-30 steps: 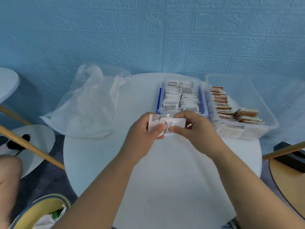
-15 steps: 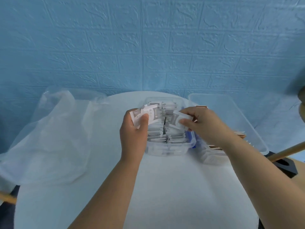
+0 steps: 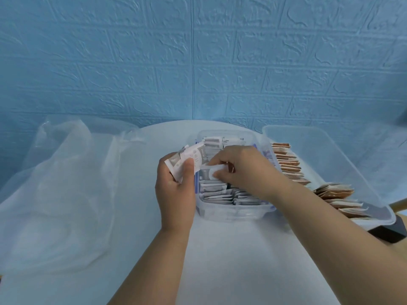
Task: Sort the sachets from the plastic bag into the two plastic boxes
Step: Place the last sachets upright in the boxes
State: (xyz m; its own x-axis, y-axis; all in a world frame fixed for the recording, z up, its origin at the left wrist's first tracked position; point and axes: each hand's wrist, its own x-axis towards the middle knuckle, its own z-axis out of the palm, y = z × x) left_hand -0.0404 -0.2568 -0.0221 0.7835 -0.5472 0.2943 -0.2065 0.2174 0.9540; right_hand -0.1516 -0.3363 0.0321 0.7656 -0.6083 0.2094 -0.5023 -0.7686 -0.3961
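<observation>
My left hand (image 3: 176, 190) grips a small fan of white sachets (image 3: 191, 158) at the left rim of the smaller plastic box (image 3: 233, 213). That box is packed with rows of white and grey sachets. My right hand (image 3: 244, 170) is over the same box and pinches one white sachet (image 3: 214, 173) just above the rows. To the right stands the larger clear box (image 3: 330, 150), holding a row of brown sachets (image 3: 286, 164). The clear plastic bag (image 3: 66, 190) lies flattened on the left of the table.
Everything sits on a round white table (image 3: 231, 260) against a blue brick-pattern wall. A dark object (image 3: 389, 232) and a wooden edge (image 3: 399, 205) show at the far right, beyond the larger box.
Both hands moved from the table's middle up to the smaller box. My right hand took one sachet away from the bunch and lowered it toward the rows.
</observation>
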